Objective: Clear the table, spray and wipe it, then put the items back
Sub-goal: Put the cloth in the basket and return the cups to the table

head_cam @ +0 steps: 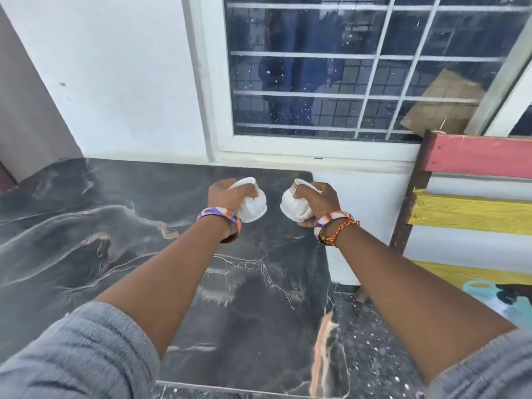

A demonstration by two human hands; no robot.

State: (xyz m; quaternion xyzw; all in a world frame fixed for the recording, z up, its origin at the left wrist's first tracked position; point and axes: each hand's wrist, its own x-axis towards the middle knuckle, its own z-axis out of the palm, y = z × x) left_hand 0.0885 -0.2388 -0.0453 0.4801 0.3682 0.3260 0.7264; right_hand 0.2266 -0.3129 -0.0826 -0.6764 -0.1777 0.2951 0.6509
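Table (86,226): dark marble-look top w/ white and orange veins, smooth, semi-gloss. Two cups (253,208) (293,207): white glazed ceramic, ribbed, glossy. Sleeves (72,355): grey knit cloth, matt. Bench (475,214): painted wood slats, rough grain. Window (316,82): glass, speckled; white painted metal bars. Wall (115,82): matt white paint.

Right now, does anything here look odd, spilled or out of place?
Nothing is spilled or broken. Each hand holds a white ribbed cup tipped on its side above the black marble table: left hand, left cup; right hand, right cup. The window glass is speckled white.
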